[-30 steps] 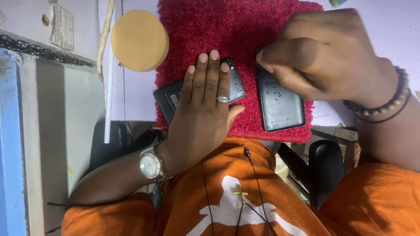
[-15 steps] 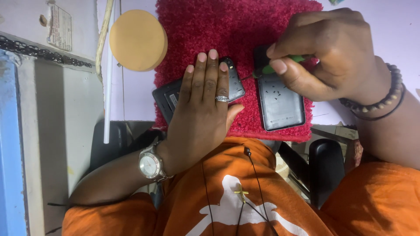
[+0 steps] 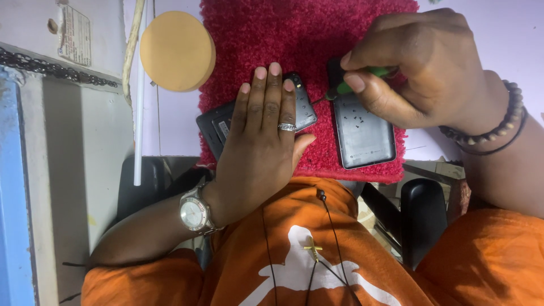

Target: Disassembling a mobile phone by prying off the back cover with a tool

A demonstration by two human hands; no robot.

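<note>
Since the earlier frames our right hand (image 3: pixel 422 71) has brought a slim green-handled screwdriver (image 3: pixel 357 79) into its pinch and carried the tip leftward, off the top of the loose cover; our left hand (image 3: pixel 262 136) has stayed flat where it was. The right fingers are closed narrowly round the green handle, its thin metal tip aimed at the upper right corner of the dark opened phone body (image 3: pixel 303 105); the left hand lies wide and flat, pressing that body onto the shaggy red cloth mat (image 3: pixel 272 34) near the mat's lower left corner. Beside it, by the mat's lower right edge, rests the grey rectangular back cover (image 3: pixel 362 133), already off, with tiny dark screws (image 3: pixel 354 120) scattered on it; so, as we judge it, opening is well along and inner work remains. A round tan disc (image 3: pixel 177 51) sits off the mat's upper left corner.
</note>
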